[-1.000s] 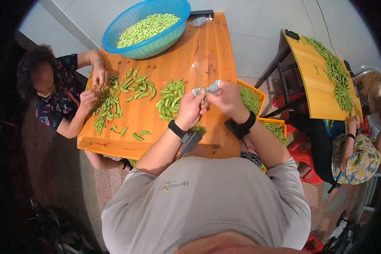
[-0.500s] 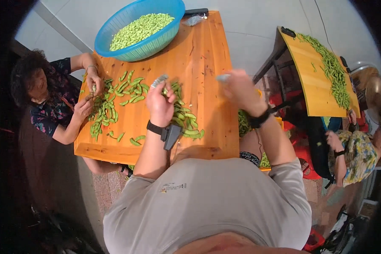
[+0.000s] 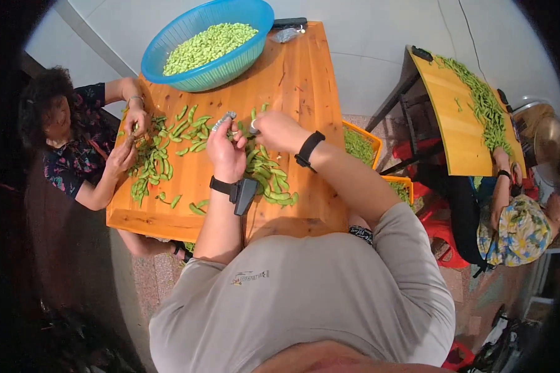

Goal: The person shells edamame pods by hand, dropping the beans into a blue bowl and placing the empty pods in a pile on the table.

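My left hand [image 3: 226, 155] is raised over the wooden table with its fingers curled in, and a green soybean pod [image 3: 233, 132] shows between them. A silvery cover [image 3: 224, 121] wraps its thumb. Close beside it, my right hand [image 3: 281, 132] is closed, its fingertips toward the left hand; a silvery piece [image 3: 253, 127] sits at the thumb. Whatever the right fingers pinch is hidden. Under and between both hands lies a heap of soybean pods [image 3: 270, 177]. More loose pods [image 3: 197, 132] are spread to the left.
A blue basin [image 3: 255, 53] of shelled beans stands at the table's [image 3: 298, 81] far side. At the left, a person [image 3: 74, 143] handles pods. Yellow crates [image 3: 378, 146] stand right of the table. Another person [image 3: 519, 230] reaches toward pods on a second table [image 3: 445, 105].
My right hand has swung left from the table's right side to beside my left hand. The left hand has shifted slightly left. The person at the far right now reaches onto the second table.
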The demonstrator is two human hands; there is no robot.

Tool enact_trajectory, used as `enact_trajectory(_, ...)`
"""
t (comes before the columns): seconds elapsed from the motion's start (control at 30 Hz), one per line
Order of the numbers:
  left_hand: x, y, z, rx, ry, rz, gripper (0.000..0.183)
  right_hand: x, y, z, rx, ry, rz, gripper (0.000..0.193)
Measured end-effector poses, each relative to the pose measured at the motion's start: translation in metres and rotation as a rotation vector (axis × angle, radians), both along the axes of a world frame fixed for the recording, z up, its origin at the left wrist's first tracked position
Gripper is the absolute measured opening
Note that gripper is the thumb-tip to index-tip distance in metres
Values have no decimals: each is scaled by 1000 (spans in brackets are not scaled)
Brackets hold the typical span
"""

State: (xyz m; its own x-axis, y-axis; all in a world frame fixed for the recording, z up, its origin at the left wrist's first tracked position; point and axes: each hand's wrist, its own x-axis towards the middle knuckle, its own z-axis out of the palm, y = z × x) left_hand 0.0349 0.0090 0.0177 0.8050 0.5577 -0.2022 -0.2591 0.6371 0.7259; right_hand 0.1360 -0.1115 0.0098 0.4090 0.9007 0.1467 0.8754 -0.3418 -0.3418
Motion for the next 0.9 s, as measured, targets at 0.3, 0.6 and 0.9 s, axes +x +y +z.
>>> enact_trajectory(0.3, 6, -3, -7, 46, -30, 36, 11, 8, 16, -10, -6, -22, -91, 19)
enact_trajectory(0.6, 3, -49, -12, 176, 28, -614, 18, -9, -93, 15, 734, 1195, -258, 16)
enact_trajectory(0.9, -8, -72, -13, 27, 11, -699, 14, -27, -109, 1, 880, 885, -211, 17)
